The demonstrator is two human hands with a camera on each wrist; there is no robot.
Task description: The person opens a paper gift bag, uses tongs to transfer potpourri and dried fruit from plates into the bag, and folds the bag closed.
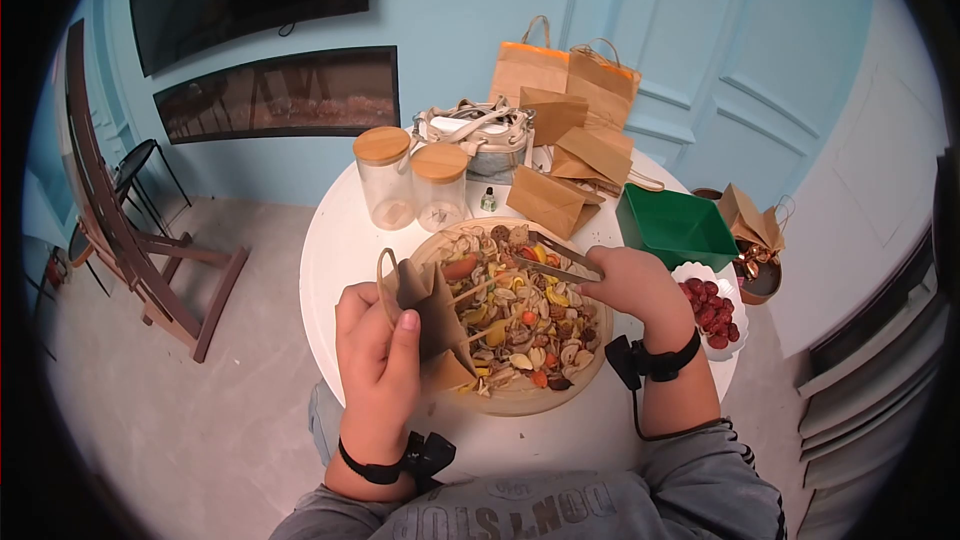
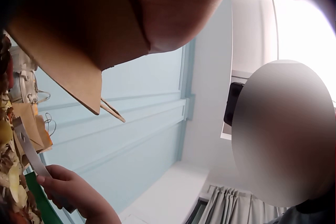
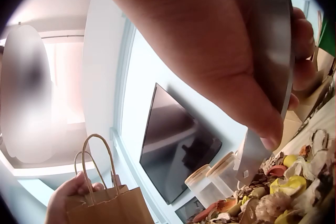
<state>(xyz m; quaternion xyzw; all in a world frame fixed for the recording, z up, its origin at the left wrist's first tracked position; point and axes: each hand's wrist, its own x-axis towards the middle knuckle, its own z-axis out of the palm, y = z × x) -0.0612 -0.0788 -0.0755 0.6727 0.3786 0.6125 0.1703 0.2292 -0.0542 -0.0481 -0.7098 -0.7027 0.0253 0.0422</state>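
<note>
In my left hand (image 1: 376, 365) I grip a small brown paper bag (image 1: 428, 312) by its side, its twisted handle standing up by my fingers. The bag leans over the left part of a round tray (image 1: 512, 404) filled with mixed dried flowers and potpourri pieces (image 1: 530, 318). From the right, my right hand (image 1: 640, 288) holds metal tongs (image 1: 566, 262). Their two arms stand apart, tips over the far part of the potpourri. In the right wrist view, thumb and fingers wrap the tongs (image 3: 273, 50), and the paper bag (image 3: 113, 208) shows upright in the left hand.
Two glass jars with wooden lids (image 1: 383, 180), a small green bottle (image 1: 488, 200) and a handbag (image 1: 490, 140) stand behind the tray. Several paper bags (image 1: 555, 202) lie back right. A green bin (image 1: 678, 225) and a white dish (image 1: 738, 340) of dark red dried fruit (image 1: 712, 315) sit right.
</note>
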